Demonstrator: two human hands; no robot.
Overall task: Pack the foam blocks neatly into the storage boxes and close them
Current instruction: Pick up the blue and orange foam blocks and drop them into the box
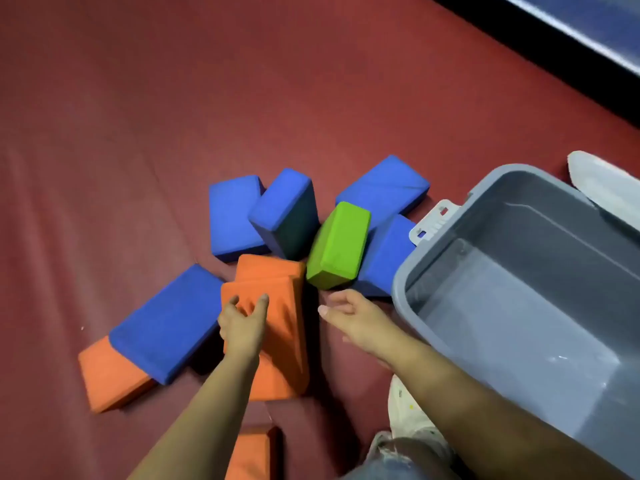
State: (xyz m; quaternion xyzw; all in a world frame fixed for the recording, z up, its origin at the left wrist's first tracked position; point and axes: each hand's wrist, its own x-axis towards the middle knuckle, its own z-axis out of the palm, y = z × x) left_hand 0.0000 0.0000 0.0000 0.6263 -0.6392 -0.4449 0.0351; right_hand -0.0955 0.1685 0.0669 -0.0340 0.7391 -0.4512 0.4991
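Orange block [277, 327] under left hand [242, 327], fingers spread | right hand [353, 317] beside, relaxed, empty

single head view, steeply down, close over the floor [138, 116]

surface: dark red padded floor [138, 133] | on it: scattered blue, orange and green rectangular foam blocks [166, 323] | open grey plastic storage box [398, 289] at right
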